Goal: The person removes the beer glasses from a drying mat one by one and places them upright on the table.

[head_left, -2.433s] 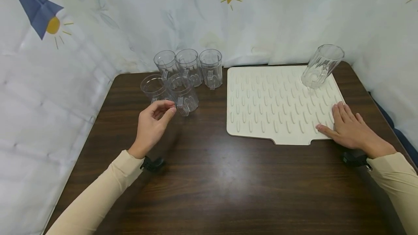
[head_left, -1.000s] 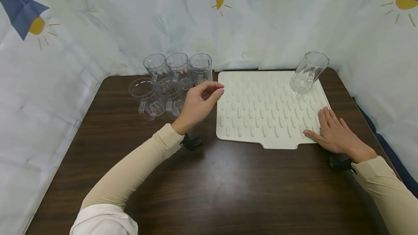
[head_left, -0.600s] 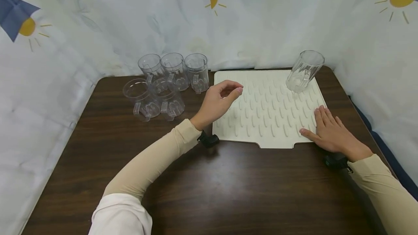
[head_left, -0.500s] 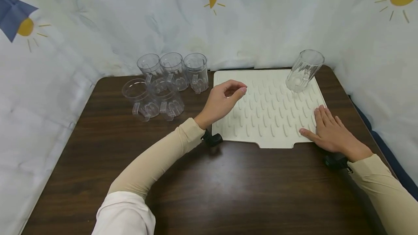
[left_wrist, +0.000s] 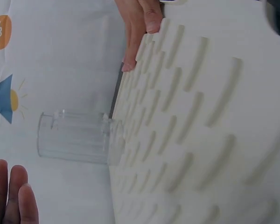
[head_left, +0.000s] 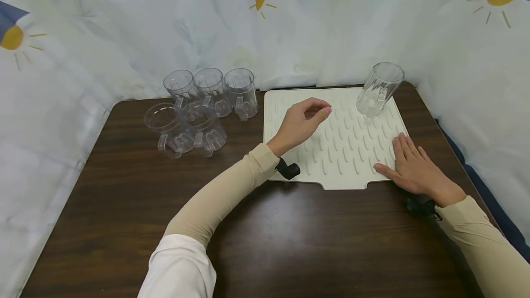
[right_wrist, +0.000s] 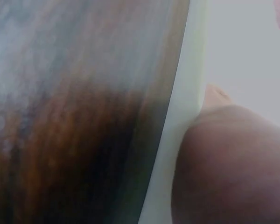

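My left hand (head_left: 300,125) hovers over the left part of a white ridged drying mat (head_left: 294,169), its fingers loosely curved toward the thumb with nothing between them. Its fingers (left_wrist: 25,200) show at the lower left of the left wrist view. On the mat's front right corner my right hand (head_left: 414,167) rests flat, fingers spread. Its thumb side fills the lower right of the right wrist view, close up and blurred. A clear mug (head_left: 378,91) stands on the mat's back right corner; the left wrist view also shows this mug (left_wrist: 77,137) beyond the ridges.
Several clear handled mugs (head_left: 207,125) stand in two rows left of the mat, upright and close together. The dark wooden table (head_left: 124,224) carries everything. A white patterned cloth (head_left: 186,22) hangs behind it and at both sides.
My left hand has moved right, from beside the mugs to over the mat, carrying nothing. My right hand stays on the mat. The whole head view has shifted slightly.
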Tool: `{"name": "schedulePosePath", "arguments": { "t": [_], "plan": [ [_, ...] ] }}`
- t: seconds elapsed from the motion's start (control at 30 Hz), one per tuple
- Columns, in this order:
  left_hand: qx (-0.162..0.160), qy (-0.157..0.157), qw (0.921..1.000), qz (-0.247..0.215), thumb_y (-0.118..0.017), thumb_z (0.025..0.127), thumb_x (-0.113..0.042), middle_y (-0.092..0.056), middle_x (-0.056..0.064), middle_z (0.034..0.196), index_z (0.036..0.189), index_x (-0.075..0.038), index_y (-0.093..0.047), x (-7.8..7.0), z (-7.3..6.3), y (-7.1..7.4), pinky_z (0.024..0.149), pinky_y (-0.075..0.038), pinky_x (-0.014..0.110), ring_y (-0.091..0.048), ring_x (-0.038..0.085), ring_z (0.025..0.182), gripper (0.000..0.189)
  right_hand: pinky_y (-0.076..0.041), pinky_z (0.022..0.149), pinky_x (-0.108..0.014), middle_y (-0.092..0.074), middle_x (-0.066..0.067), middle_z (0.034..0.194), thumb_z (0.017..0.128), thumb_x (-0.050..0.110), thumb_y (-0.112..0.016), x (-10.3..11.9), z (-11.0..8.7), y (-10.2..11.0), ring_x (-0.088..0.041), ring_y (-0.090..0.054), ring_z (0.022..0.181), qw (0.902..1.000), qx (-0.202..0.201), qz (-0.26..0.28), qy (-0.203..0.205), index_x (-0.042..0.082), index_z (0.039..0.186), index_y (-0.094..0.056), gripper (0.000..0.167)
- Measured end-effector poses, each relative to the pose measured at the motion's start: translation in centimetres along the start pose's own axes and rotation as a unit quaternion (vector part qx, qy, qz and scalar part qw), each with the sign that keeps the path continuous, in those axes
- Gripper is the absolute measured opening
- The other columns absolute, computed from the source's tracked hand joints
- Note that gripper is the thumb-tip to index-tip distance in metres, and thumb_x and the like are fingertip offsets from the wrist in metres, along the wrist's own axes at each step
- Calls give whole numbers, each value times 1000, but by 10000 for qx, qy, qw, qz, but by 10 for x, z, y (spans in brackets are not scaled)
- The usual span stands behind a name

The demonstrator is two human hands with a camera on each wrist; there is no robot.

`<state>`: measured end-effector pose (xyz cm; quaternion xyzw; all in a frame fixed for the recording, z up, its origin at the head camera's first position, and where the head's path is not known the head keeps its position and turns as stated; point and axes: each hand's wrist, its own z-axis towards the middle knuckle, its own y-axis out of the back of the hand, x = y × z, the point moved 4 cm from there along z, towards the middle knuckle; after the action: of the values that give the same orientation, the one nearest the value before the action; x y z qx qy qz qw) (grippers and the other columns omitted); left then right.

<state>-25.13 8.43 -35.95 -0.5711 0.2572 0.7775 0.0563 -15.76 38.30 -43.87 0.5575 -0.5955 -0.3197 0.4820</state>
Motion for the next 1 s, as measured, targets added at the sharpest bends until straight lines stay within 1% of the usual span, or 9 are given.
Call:
{"name": "schedulePosePath", "arguments": {
  "t": [0.13,0.2,0.37,0.6,0.7,0.87,1.0],
  "plan": [
    [196,-81,9997,-92,-59,106,-31,-74,2,123,127,-13,-68,-8,11,-16,94,-57,18,-71,10,109,29,-7,121,-80,13,-39,166,103,68,-41,0,0,1,-56,9,156,10000,-2,-5,-41,-16,158,4,110],
    [321,-80,9994,-61,-59,106,-33,-73,0,124,128,-16,-67,-11,15,-23,93,-56,17,-70,8,109,29,-7,121,-80,13,-39,166,103,68,-41,0,1,1,-56,8,157,10000,5,-26,-65,-16,158,4,110],
    [541,-37,9985,58,-58,106,-36,-72,-1,128,132,-16,-66,-10,22,-38,93,-56,14,-70,7,114,33,-7,121,-80,14,-38,166,103,69,-40,0,1,1,-56,8,157,10000,7,-41,-88,-15,158,4,110],
    [575,-108,9980,224,-60,106,-36,-72,-1,130,137,-18,-63,-3,35,-49,95,-53,10,-68,8,116,36,-5,122,-79,15,-37,167,103,69,-41,2,2,3,-55,10,157,10000,35,38,-83,-14,158,6,111],
    [569,-24,9982,179,-61,105,-35,-72,0,131,139,-17,-62,2,42,-52,96,-53,10,-68,9,118,38,-5,122,-79,15,-36,167,103,69,-41,3,2,3,-55,10,157,9999,52,81,-81,-14,158,6,111],
    [461,200,9987,-56,-61,105,-33,-71,1,132,139,-17,-63,7,55,-56,95,-55,12,-69,10,120,38,-5,122,-79,15,-36,167,103,69,-41,2,3,2,-55,10,157,9999,64,48,-107,-14,158,6,111],
    [456,266,9986,42,-61,105,-34,-71,1,134,141,-16,-61,10,63,-63,94,-55,12,-69,11,122,40,-5,122,-79,14,-36,167,102,70,-41,0,2,0,-55,9,157,9999,63,44,-143,-14,158,6,111]
  ]
}}
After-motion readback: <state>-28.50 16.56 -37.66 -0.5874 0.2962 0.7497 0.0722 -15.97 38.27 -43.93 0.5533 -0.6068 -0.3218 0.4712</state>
